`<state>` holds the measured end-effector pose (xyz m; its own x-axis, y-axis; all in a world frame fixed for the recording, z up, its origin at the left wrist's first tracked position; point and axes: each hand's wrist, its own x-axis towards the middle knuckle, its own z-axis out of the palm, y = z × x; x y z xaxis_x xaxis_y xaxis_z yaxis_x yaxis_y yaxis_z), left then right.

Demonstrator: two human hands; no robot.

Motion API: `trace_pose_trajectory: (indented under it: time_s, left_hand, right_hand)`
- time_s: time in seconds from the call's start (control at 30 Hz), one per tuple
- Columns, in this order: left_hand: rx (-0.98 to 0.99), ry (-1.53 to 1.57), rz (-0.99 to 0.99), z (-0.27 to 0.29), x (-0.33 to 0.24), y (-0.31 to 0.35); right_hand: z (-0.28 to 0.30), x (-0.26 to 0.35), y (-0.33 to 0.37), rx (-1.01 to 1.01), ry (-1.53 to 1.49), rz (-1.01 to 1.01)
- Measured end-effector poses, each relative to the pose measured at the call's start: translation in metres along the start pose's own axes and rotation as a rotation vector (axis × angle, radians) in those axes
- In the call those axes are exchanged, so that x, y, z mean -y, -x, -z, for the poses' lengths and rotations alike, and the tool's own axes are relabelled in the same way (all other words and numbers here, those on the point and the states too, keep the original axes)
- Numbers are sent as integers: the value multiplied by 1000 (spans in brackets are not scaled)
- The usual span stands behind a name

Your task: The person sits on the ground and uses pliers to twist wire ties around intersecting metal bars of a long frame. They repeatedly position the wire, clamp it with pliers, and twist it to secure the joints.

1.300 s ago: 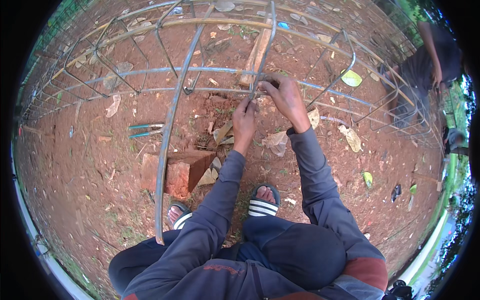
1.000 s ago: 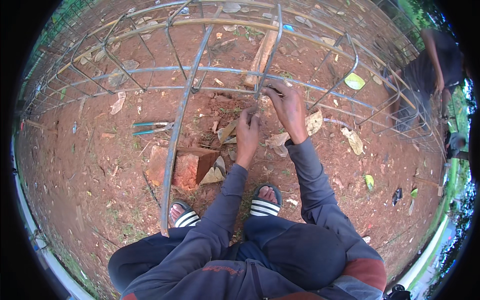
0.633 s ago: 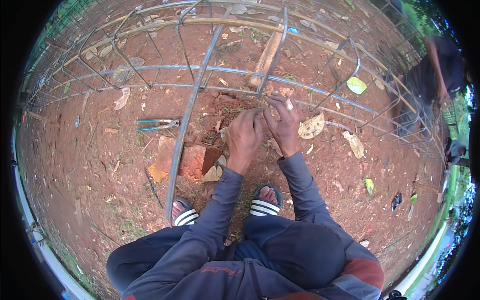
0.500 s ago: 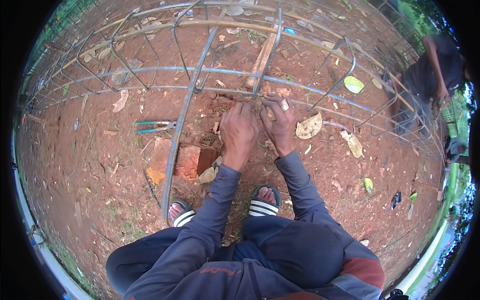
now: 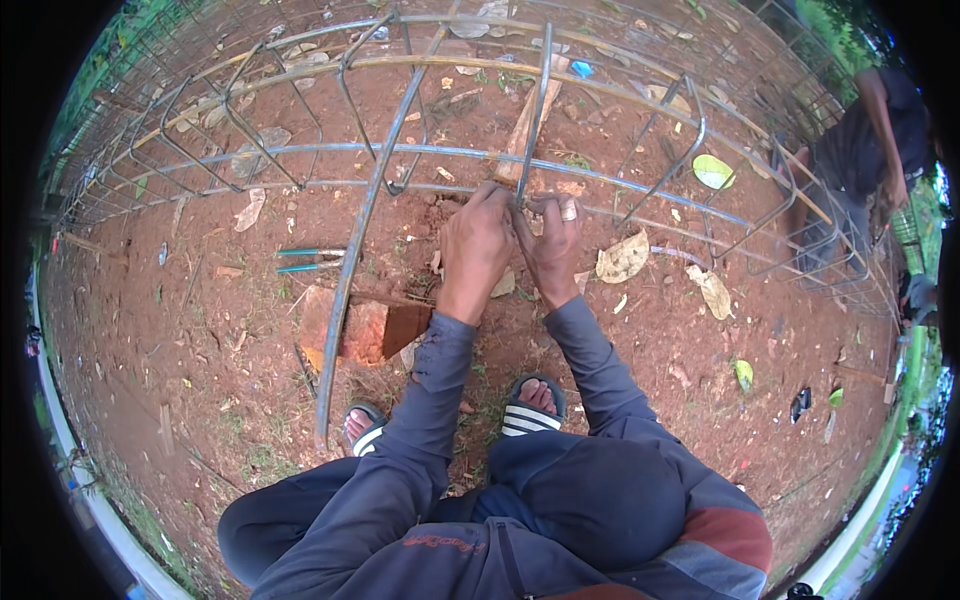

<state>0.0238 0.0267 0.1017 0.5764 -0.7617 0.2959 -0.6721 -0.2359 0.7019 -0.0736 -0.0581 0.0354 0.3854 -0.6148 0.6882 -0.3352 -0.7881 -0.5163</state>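
Sandals [image 5: 530,418], black with white bands across the top, were nearest, well on the wearer's side of a grey bent-steel stirrup [image 5: 537,110]. Left of the stirrup and on its near side lay a rough orange-red brick block [image 5: 362,333], and past that a tool with two slim teal handles [image 5: 312,260], its head hidden by a long dull-grey steel rod [image 5: 358,240] that slanted down left of the stirrup. At the stirrup's lower end, by the thin brown-grey lengthwise bar [image 5: 430,187], the left hand [image 5: 477,240] curled its fingers in from the left and the right hand [image 5: 553,235] bent its own in from the right; whether either gripped the steel or something finer, I could not tell. The step in hand appeared to be close fingertip work at that crossing, and any next move there seemed to call for keeping stirrup and bar aligned. Just behind the stirrup lay a light-brown wooden strip [image 5: 519,138]; far to its right was another person [image 5: 870,140] in dark clothing.
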Motion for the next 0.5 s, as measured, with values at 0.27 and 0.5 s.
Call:
trace_pose_trajectory:
  time_s: [0.27,0.5]
  left_hand:
    - [-165,-271,-273,-11,12,-26]
    - [89,-117,-54,-20,27,-37]
  right_hand:
    - [-2,0,3,4,-7,-50]
    - [4,-3,3,10,-31,9]
